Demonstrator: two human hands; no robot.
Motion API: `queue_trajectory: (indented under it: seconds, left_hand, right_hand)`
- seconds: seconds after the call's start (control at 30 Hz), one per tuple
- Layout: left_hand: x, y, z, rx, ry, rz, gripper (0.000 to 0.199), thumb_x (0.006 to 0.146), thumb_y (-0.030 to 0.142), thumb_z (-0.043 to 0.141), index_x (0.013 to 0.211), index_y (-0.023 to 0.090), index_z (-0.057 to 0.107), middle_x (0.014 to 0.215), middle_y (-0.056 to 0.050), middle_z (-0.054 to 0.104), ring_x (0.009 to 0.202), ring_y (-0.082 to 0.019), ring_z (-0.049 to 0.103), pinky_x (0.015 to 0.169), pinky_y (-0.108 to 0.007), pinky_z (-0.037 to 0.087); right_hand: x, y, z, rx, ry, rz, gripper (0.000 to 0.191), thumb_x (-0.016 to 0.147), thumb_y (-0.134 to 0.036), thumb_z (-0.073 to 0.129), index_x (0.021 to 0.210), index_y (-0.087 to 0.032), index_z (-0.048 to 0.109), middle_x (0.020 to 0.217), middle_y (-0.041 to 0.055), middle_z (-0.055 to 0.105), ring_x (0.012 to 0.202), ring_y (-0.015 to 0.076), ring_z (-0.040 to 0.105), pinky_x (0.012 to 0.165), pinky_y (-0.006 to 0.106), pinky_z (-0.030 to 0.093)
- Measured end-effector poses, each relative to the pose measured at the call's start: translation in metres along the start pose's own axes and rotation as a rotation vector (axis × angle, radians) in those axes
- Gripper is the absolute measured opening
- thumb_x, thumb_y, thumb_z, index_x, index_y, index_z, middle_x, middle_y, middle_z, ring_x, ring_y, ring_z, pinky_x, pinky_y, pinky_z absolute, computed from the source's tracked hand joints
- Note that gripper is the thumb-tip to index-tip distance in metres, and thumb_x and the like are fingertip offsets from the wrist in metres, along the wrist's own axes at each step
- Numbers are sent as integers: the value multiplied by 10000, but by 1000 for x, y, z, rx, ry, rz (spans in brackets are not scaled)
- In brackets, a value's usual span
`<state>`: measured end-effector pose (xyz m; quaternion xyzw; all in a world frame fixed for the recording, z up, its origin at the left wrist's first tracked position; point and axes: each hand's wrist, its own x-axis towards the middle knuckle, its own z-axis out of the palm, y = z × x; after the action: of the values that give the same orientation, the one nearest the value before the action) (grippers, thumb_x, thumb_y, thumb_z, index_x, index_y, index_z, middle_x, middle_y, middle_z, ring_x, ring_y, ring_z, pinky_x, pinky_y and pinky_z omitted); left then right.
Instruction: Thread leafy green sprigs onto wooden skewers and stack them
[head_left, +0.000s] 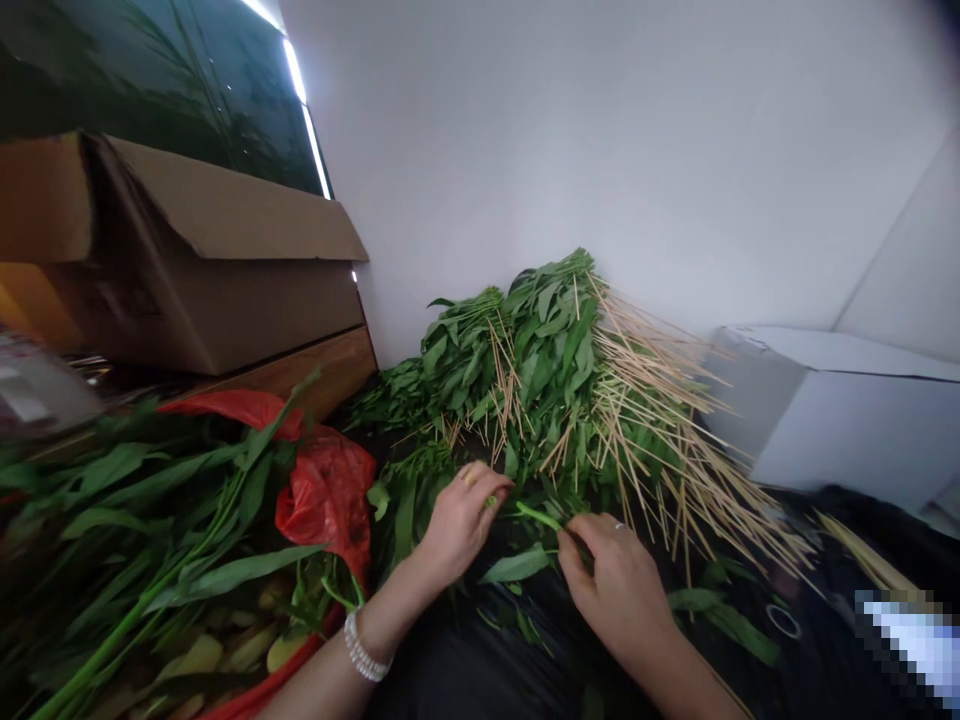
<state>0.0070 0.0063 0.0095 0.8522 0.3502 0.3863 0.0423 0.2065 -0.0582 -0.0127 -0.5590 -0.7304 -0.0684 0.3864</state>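
Note:
My right hand (pixel 619 580) pinches a green leafy stem (pixel 538 517) whose cut end points left. A long leaf (pixel 517 566) hangs beside those fingers, over the black surface. My left hand (pixel 461 520) is a short way to the left, thumb and fingers drawn together; a bit of green shows at the fingertips, too small to name. Beyond both hands lies a pile of leafy green bunches (pixel 551 335) with thin wooden sticks (pixel 660 400) jutting out to the right.
At left, a red plastic bag (pixel 326 490) holds long leafy stems (pixel 202 520) and some yellowish leaves. An open cardboard box (pixel 247 310) stands behind it. A white box (pixel 862 420) is at right, near loose leaves (pixel 724 620) and a ring-shaped object (pixel 784 621).

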Motion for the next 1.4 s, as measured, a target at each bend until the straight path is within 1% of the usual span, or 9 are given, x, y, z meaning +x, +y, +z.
queue_trajectory:
  seconds: [0.1, 0.2, 0.47, 0.57, 0.8, 0.97, 1.2, 1.33, 1.4]
  left_hand:
    - [-1, 2, 7, 183, -150, 193, 199, 973, 254, 461, 1099, 214, 610, 986, -59, 647, 941, -199, 549, 830, -334, 427]
    - [-1, 3, 13, 335, -210, 273, 146, 959, 262, 499, 1031, 210, 615, 881, -41, 622, 869, -206, 524, 762, -331, 389]
    - [-2, -5, 27, 382, -161, 467, 200, 903, 96, 436, 1008, 191, 577, 876, -48, 628, 815, -214, 535, 725, -331, 366]
    - [-5, -8, 32, 396, -135, 482, 197, 887, 114, 445, 1019, 193, 569, 883, -56, 632, 834, -229, 550, 737, -341, 375]
    - [-4, -9, 31, 433, -97, 491, 111, 869, 205, 497, 767, 218, 539, 695, -19, 614, 736, -235, 563, 688, -341, 384]
    - [0, -3, 23, 292, -114, 323, 210, 886, 255, 424, 717, 222, 544, 642, -9, 623, 685, -216, 585, 673, -320, 424]
    - [7, 8, 12, -110, -114, -164, 258, 850, 345, 399, 678, 212, 538, 623, 17, 583, 591, -168, 553, 572, -246, 436]
    - [11, -11, 0, -175, 91, -478, 205, 802, 335, 400, 680, 207, 503, 580, 41, 459, 559, -141, 441, 517, -217, 366]
    - [11, -20, -3, -182, 144, -520, 197, 816, 345, 407, 713, 208, 503, 604, 43, 444, 581, -136, 425, 535, -212, 356]
  right_hand:
    - [1, -3, -1, -37, -14, -3, 213, 896, -207, 438, 703, -219, 528, 675, 29, 576, 691, 206, 549, 667, 313, 345]
    - [4, -8, -5, -58, -34, 11, 210, 875, -172, 452, 686, -216, 533, 688, 30, 595, 710, 198, 555, 675, 305, 344]
    - [12, -18, -16, -161, -151, 105, 150, 838, -193, 520, 705, -200, 588, 731, 32, 663, 726, 181, 601, 660, 291, 360]
    - [11, -18, -17, -148, -204, 112, 160, 848, -223, 504, 729, -196, 608, 753, 36, 686, 736, 185, 620, 667, 292, 374]
    - [8, -15, -9, -128, -253, 80, 175, 855, -259, 506, 740, -193, 620, 770, 42, 701, 740, 193, 630, 669, 302, 386]
    - [9, -16, -8, -77, -239, 45, 197, 897, -277, 493, 753, -193, 599, 789, 38, 696, 765, 187, 621, 699, 301, 383]
    - [10, -17, -9, -7, -136, 8, 175, 899, -264, 479, 756, -201, 558, 765, 24, 664, 755, 174, 588, 710, 300, 367]
    - [11, -16, -16, 39, -48, 72, 178, 838, -225, 516, 662, -201, 494, 699, 17, 613, 712, 160, 564, 683, 287, 360]
    - [13, -15, -19, 121, -4, 110, 190, 853, -220, 498, 664, -200, 494, 701, 17, 600, 714, 154, 560, 683, 280, 366]
